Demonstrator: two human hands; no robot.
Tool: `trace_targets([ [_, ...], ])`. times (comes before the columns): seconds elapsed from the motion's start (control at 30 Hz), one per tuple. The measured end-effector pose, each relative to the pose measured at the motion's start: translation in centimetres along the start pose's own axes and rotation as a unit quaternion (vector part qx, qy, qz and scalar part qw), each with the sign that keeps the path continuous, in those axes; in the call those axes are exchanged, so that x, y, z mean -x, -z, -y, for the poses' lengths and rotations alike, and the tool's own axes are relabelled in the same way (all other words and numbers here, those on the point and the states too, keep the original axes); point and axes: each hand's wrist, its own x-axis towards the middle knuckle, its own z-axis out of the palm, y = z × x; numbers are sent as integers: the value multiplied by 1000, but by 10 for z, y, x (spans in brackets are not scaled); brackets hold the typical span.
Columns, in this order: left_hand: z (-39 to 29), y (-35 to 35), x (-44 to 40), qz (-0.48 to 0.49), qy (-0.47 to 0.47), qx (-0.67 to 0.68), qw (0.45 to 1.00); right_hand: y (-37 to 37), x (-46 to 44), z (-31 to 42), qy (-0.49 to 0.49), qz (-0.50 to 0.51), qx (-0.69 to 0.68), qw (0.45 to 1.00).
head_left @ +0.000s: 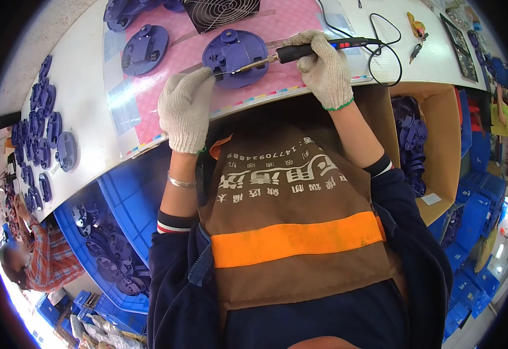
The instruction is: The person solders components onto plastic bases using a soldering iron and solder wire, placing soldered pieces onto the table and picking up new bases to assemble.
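A round purple plastic part [245, 55] lies on the pink mat in front of me. My right hand [328, 72], in a white knit glove, is closed around the black handle of a soldering iron [292, 53]. The iron's tip reaches left to the lower part of the purple piece. My left hand [185, 107], gloved as well, pinches a thin solder wire [224, 73] whose end lies close to the tip. Whether wire and tip touch is too small to tell. A second round purple part [145, 50] rests to the left.
A black fan [222, 13] stands behind the part. The iron's cable [399, 64] loops at the right. Many purple parts [66, 151] cover the table's left end. A cardboard box [440, 134] and a blue bin [106, 256] hold more. Another person [50, 256] sits at far left.
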Motion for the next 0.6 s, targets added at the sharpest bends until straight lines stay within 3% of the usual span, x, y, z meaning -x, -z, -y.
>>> trace_targets([
  [0.17, -1, 0, 0, 18, 11, -7, 1000, 1, -2, -3, 10, 1, -8, 1000],
  [0.4, -2, -2, 0, 23, 16, -9, 1000, -6, 2, 5, -57, -36, -97, 993],
  [0.6, -1, -3, 0, 27, 13, -4, 1000, -5, 4, 4, -12, -1, 43, 999],
])
